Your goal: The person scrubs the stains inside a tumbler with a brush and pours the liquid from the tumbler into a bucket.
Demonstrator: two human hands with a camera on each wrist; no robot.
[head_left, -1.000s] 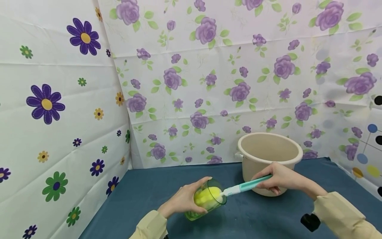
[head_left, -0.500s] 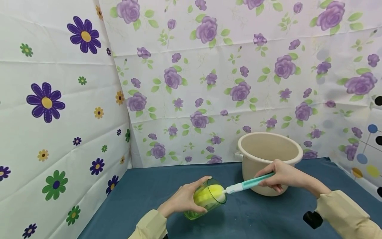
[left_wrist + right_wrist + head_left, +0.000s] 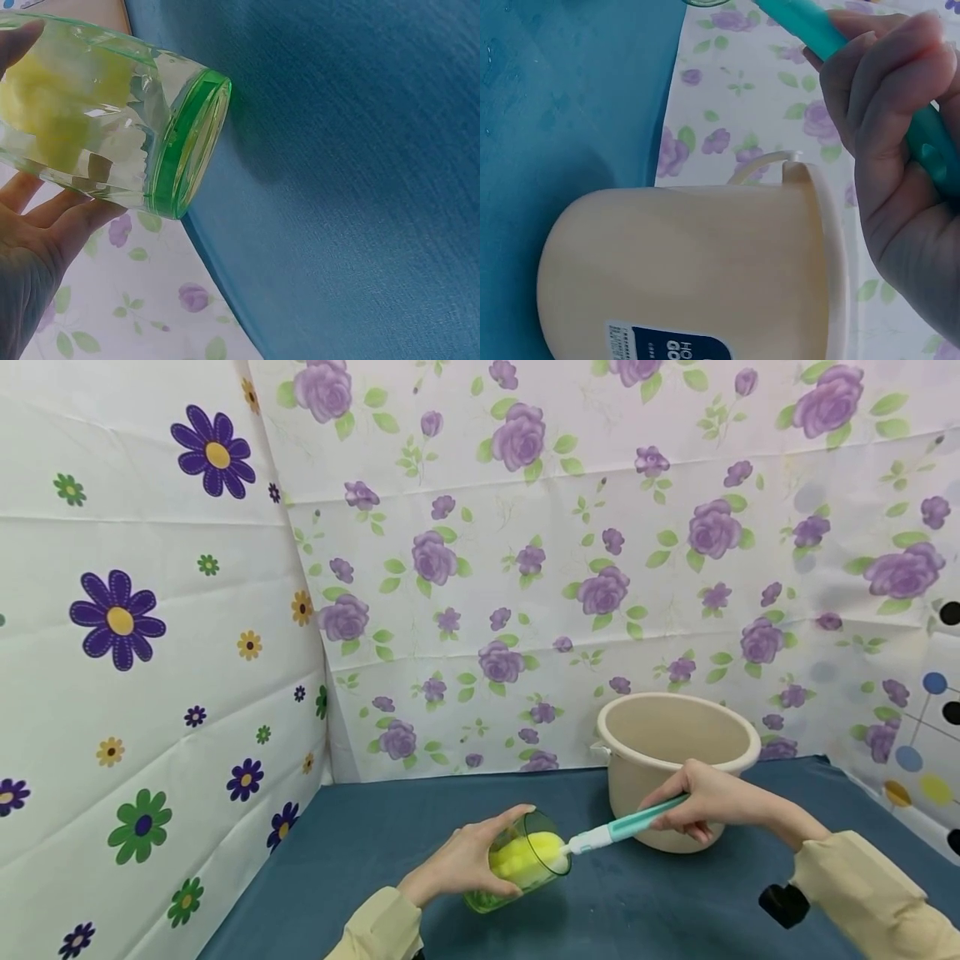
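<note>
My left hand (image 3: 467, 862) grips a green-tinted clear glass (image 3: 112, 120), tilted with its mouth toward the right. Fingers wrap one side of it and the thumb the other. Inside the glass sits the yellow sponge head (image 3: 525, 853) of a bottle brush, its white tip end near the rim. The brush's teal and white handle (image 3: 626, 828) slants up to my right hand (image 3: 705, 802), whose curled fingers hold it close to its end. In the right wrist view those fingers wrap the teal handle (image 3: 802, 26). The thick green base (image 3: 191, 142) of the glass faces the cloth.
A beige bucket (image 3: 618, 785) stands right behind my right hand, with a label (image 3: 675, 343) on its side. Blue cloth (image 3: 360, 835) covers the table, with small water drops on it. Flower-printed sheets (image 3: 450, 635) close off the back and sides.
The sponge head shifts slightly within the glass as the brush handle moves a little out and back. The left hand and the glass stay almost in place.
</note>
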